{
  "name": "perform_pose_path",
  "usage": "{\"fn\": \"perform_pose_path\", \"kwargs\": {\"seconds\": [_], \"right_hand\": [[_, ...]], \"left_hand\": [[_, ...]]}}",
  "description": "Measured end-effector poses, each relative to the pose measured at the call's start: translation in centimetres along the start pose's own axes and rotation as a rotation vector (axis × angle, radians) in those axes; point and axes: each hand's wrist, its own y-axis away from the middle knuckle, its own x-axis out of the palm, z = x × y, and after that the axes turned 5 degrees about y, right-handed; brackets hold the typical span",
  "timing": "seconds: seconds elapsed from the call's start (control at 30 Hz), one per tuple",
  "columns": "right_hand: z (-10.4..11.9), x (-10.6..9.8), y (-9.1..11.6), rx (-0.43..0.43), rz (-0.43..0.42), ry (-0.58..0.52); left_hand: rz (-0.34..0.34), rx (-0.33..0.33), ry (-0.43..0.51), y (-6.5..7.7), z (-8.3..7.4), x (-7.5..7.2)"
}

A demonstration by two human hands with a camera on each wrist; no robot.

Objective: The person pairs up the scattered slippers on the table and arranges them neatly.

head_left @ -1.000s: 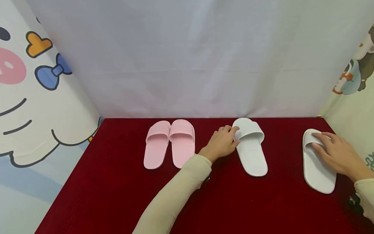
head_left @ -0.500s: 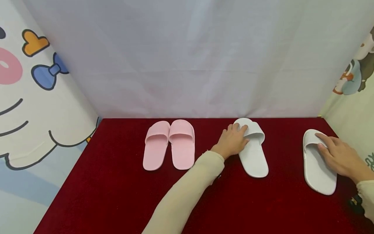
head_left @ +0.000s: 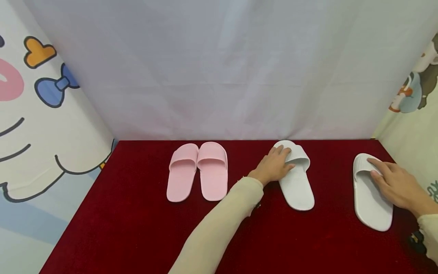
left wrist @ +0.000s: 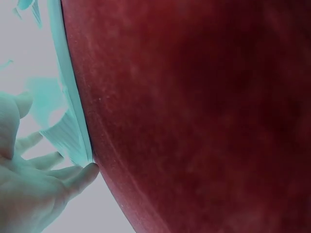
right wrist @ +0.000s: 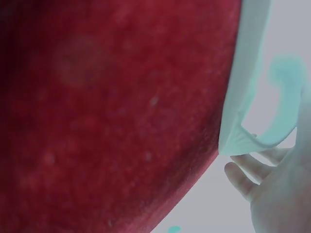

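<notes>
Left fingers [head_left: 280,152] edged over one white slipper [head_left: 297,188], loose like right fingers [head_left: 379,164]; red cloth [head_left: 116,228] meets pale drapery [head_left: 219,68].

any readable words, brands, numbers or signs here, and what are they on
None can be read.
The white slippers and pink slippers show no readable lettering.
The cartoon shapes at left are pictures only.
The dark green mark at right is cut off; I cannot tell whether it is writing.

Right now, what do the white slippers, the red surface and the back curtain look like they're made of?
White slippers: probably moulded foam or plastic, matte, from the evenly ribbed straps. Red surface: a napped fabric, perhaps velvet or felt, given its dull fuzz up close. Back curtain: likely plain cloth, softly creased.
</notes>
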Motion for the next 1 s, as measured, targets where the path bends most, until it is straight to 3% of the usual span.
{"fn": "perform_pose_path", "kwargs": {"seconds": [0.17, 0.43, 1.0], "right_hand": [[0.3, 0.1, 0.1, -0.018, -0.001, -0.008], [0.5, -0.1, 0.2, -0.01, 0.044, -0.033], [0.6, -0.4, 0.4, -0.076, 0.062, -0.104]], "left_hand": [[-0.019, 0.024, 0.027, 0.3, -0.1, 0.1], [0.008, 0.027, 0.063, 1.1, -1.2, 0.2], [0.019, 0.069, -0.098, 3.3, -4.0, 0.9]]}}
